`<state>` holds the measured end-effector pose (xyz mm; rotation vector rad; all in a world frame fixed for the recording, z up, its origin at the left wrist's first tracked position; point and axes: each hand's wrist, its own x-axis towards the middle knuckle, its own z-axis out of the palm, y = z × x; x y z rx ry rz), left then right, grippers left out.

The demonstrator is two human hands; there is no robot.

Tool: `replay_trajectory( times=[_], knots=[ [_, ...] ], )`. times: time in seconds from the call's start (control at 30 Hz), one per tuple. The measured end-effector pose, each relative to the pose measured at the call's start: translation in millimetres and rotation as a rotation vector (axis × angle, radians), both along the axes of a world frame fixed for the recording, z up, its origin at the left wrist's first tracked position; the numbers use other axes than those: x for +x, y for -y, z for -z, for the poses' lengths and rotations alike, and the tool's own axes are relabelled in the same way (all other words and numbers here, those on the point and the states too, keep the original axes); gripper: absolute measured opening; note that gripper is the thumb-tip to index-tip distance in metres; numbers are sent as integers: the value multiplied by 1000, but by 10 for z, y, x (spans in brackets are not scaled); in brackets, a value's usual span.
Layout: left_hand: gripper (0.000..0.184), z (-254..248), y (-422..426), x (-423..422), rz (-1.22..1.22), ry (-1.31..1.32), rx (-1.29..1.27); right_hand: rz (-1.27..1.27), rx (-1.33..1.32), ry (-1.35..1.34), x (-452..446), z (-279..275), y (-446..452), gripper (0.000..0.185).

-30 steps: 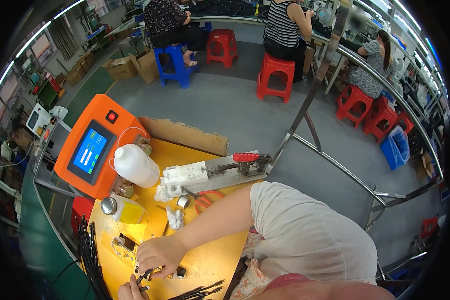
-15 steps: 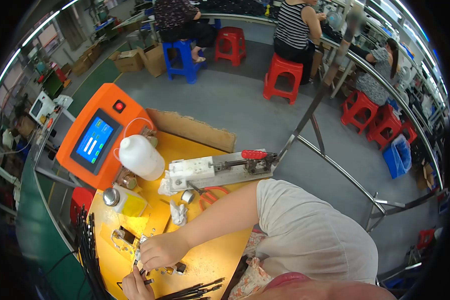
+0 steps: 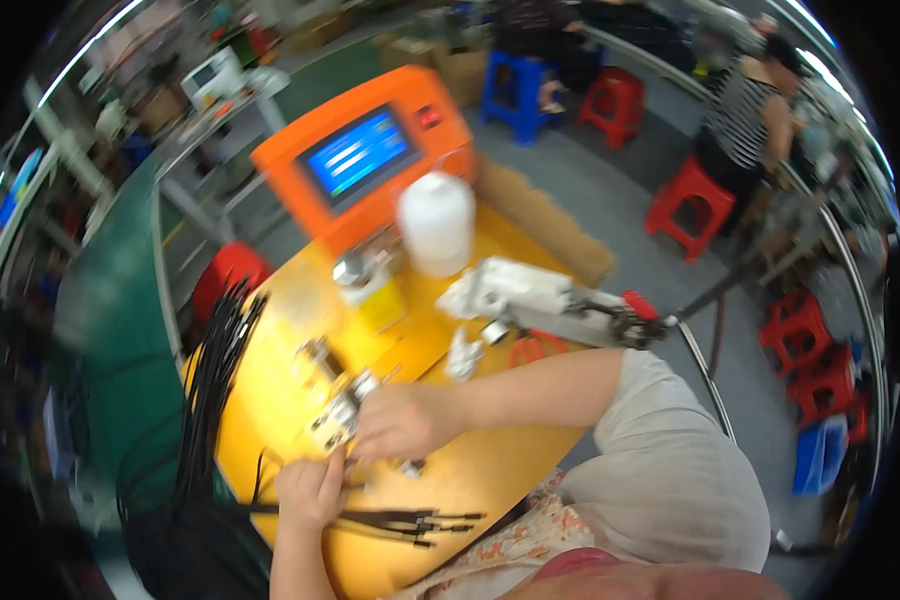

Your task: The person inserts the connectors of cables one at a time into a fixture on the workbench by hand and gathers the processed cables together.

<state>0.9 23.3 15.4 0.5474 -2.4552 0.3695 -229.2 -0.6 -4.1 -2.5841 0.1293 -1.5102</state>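
My left hand [image 3: 308, 490] is closed in a pinch on a thin black cable [image 3: 258, 478], which loops out beside it. My right hand [image 3: 408, 420] is curled, its fingertips meeting those of the left. It lies against a small metal fixture [image 3: 338, 418] on the yellow table [image 3: 290, 300]; what its fingers hold is hidden. Loose black cables with plug ends [image 3: 410, 520] lie just right of my left hand. A thick bundle of black cables [image 3: 220, 385] hangs over the table's left edge. The view is blurred.
An orange machine with a lit screen [image 3: 365, 155] stands at the back, beside a white bottle [image 3: 437, 225] and a metal-capped bottle of yellow liquid [image 3: 375, 295]. A white clamp [image 3: 530, 295], crumpled tissue [image 3: 463, 355] and orange-handled pliers [image 3: 535, 347] lie rightward. People sit on stools beyond.
The head view has swung left, shifting the scene rightward and blurring it. My left hand and forearm show more fully. Both hands remain together at the fixture.
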Motion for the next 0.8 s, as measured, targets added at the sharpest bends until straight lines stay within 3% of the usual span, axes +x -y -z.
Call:
replay_trajectory(
  times=[0.2,0.3,0.43,0.53,0.8],
  knots=[
    [40,59,186,68,-68,-142,235,88,208,-48,-5,-21,77,20],
    [49,134,177,83,-108,-168,286,165,386,-32,-4,4,107,15],
    [47,203,243,33,-101,-161,287,229,676,-71,-32,27,181,8],
    [61,200,208,2,-147,-60,370,335,631,-155,-73,14,185,8],
    [50,237,256,-26,-160,-31,416,400,612,-247,-69,129,183,9]
  ],
)
